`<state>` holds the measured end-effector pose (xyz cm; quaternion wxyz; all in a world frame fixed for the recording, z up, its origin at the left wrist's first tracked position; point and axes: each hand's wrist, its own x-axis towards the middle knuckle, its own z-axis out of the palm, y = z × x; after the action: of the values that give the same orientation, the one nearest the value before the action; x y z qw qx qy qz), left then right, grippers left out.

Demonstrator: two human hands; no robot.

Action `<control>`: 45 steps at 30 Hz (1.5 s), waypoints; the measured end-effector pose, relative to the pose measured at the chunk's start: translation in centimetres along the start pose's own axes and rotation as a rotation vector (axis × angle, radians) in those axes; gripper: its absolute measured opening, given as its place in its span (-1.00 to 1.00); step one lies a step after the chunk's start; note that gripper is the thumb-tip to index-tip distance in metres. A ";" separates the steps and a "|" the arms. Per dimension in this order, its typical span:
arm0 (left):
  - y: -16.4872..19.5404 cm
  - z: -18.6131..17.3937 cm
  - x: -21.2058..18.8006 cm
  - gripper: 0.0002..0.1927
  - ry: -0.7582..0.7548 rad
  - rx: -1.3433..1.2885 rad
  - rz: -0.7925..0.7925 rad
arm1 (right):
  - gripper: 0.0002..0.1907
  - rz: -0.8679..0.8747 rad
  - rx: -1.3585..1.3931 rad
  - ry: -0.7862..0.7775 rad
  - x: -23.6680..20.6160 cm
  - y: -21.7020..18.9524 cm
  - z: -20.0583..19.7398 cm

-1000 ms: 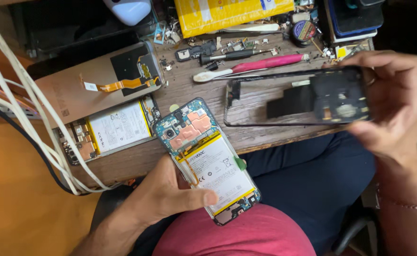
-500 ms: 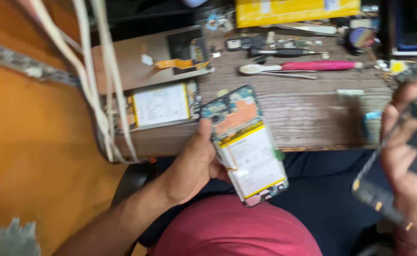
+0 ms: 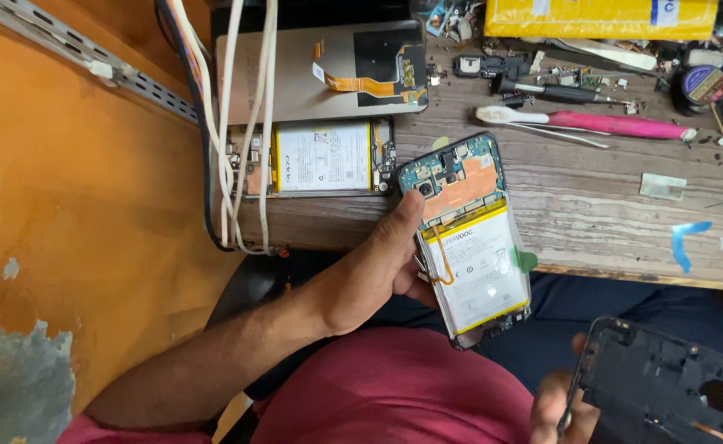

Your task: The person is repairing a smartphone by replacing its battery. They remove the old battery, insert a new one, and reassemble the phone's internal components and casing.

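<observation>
Gripping from the side, the left hand (image 3: 369, 275) wraps its fingers around an opened phone (image 3: 468, 238), thumb lying along the near edge, circuit board and white battery facing up, held just above the front edge of the wooden desk (image 3: 591, 205) over the person's lap. At lower right, the right hand (image 3: 563, 403) pinches the left edge of a black back cover (image 3: 665, 386) between thumb and fingers, well below the desk. On the desk lie a second opened phone (image 3: 320, 156), a grey display panel (image 3: 328, 70) with an orange ribbon cable, and a pink-handled tool (image 3: 591, 123). White cables (image 3: 230, 123) hang over the desk's left end.
</observation>
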<state>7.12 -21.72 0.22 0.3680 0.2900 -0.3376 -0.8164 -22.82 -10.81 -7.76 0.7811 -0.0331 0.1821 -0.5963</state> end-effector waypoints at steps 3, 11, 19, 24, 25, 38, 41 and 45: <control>-0.3 0.0 0.1 0.04 0.005 -0.028 -0.019 | -0.29 -0.108 -0.279 0.111 -0.7 0.6 -1.0; -1.2 0.7 -0.1 0.05 -0.047 -0.095 -0.024 | -0.08 -0.378 -1.639 0.015 4.7 -3.0 16.4; -1.3 1.5 -0.3 0.09 -0.061 -0.144 -0.001 | -0.08 -0.498 -2.294 -0.211 7.9 -2.1 18.5; -1.1 1.7 0.0 0.10 -0.057 -0.198 0.037 | -0.18 -0.408 -2.175 -0.198 9.8 -2.8 19.1; -1.1 1.7 0.1 0.09 -0.058 -0.215 0.047 | -0.18 -0.389 -2.170 -0.183 10.0 -2.6 19.4; -2.8 1.9 0.8 -0.07 -0.079 -0.299 0.087 | -0.08 -0.658 -2.246 -0.431 10.0 -0.2 19.0; -3.3 2.0 1.0 -0.27 -0.028 -0.300 0.052 | -0.06 -0.647 -2.310 -0.401 9.8 1.0 19.9; -3.3 2.1 1.2 -0.32 0.086 -0.263 0.025 | -0.07 -0.629 -2.290 -0.399 9.6 0.9 20.6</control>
<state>3.60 -20.31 -1.33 0.4270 0.2699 -0.2152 -0.8358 -13.17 -22.96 8.82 0.1334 -0.8420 0.4657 -0.2376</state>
